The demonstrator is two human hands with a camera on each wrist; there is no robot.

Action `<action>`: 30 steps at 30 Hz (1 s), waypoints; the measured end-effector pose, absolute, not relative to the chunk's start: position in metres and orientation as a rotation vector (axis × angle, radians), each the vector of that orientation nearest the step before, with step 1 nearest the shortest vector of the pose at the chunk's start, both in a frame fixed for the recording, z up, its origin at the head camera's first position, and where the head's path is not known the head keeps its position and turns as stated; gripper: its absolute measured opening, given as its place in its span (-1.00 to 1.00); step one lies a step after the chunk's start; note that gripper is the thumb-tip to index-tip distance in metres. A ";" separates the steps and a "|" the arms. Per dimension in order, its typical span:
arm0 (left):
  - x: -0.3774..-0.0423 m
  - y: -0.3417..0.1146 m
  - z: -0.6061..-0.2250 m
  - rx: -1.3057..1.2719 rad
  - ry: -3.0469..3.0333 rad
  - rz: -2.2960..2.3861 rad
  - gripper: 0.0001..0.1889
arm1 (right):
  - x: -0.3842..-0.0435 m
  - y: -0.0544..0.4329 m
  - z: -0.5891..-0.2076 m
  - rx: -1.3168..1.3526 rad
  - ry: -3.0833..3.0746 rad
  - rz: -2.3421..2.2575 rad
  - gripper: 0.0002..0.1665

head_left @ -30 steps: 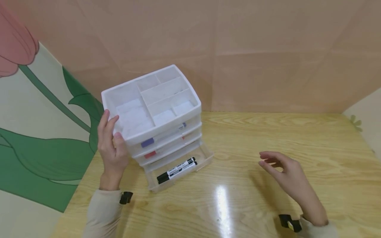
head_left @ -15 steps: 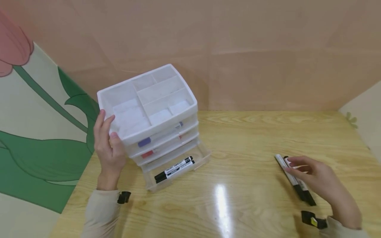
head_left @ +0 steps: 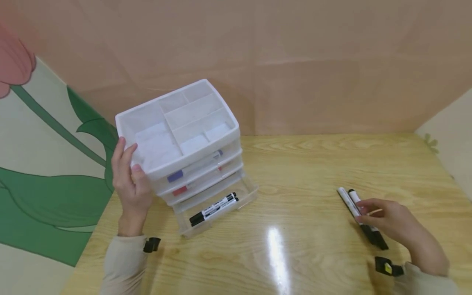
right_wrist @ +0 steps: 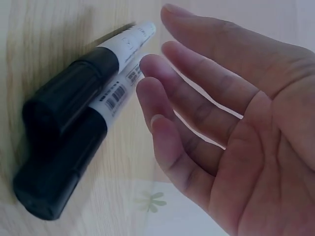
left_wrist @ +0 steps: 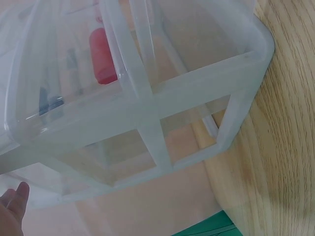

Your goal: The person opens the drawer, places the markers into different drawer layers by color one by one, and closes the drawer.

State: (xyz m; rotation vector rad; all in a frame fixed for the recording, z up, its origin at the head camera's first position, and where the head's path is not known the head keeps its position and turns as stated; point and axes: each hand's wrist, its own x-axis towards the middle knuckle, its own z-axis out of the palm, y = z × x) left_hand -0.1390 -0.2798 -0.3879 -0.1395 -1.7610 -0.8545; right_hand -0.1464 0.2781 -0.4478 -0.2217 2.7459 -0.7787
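A white drawer organizer [head_left: 191, 155] stands on the table at left. My left hand [head_left: 129, 184] grips its near-left top corner, fingers at the rim and thumb at the front. The organizer's lowest clear drawer [head_left: 246, 199] is pulled out, with a pair of black-capped markers [head_left: 214, 209] lying in it. To the right, my right hand [head_left: 396, 223] is at two black-and-white markers [head_left: 348, 200] lying side by side. The right wrist view shows its fingers [right_wrist: 197, 105] loosely bent and spread beside these markers [right_wrist: 74, 88]; whether they touch is unclear.
Through the upper drawers show a blue-capped marker [head_left: 175, 176] and a red-capped marker [head_left: 180, 191]. The organizer's divided top tray [head_left: 167, 123] faces up. Behind the wooden table [head_left: 295, 176] rises a brown backdrop [head_left: 313, 82], and a flower-patterned panel [head_left: 55, 184] stands at left.
My right hand has moved right and slightly down, and the two markers by it have come into view. My left hand stays on the organizer. The head view has shifted slightly.
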 end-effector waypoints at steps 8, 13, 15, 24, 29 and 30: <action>-0.136 -0.273 -0.382 -0.138 -1.741 -0.868 -0.56 | -0.147 0.272 -0.449 -0.235 2.762 -0.774 -0.50; -0.135 -0.271 -0.381 -0.134 -1.739 -0.862 -0.56 | -0.146 0.269 -0.449 -0.230 2.750 -0.780 -0.49; -0.135 -0.272 -0.381 -0.135 -1.741 -0.863 -0.55 | -0.146 0.271 -0.450 -0.244 2.749 -0.765 -0.47; -0.136 -0.278 -0.386 -0.129 -1.757 -0.848 -0.55 | -0.148 0.264 -0.453 -0.232 2.635 -0.711 -0.40; -0.136 -0.278 -0.386 -0.126 -1.767 -0.847 -0.55 | -0.148 0.253 -0.453 -0.218 2.601 -0.702 -0.56; -0.136 -0.278 -0.386 -0.125 -1.770 -0.845 -0.55 | -0.148 0.252 -0.453 -0.221 2.599 -0.699 -0.59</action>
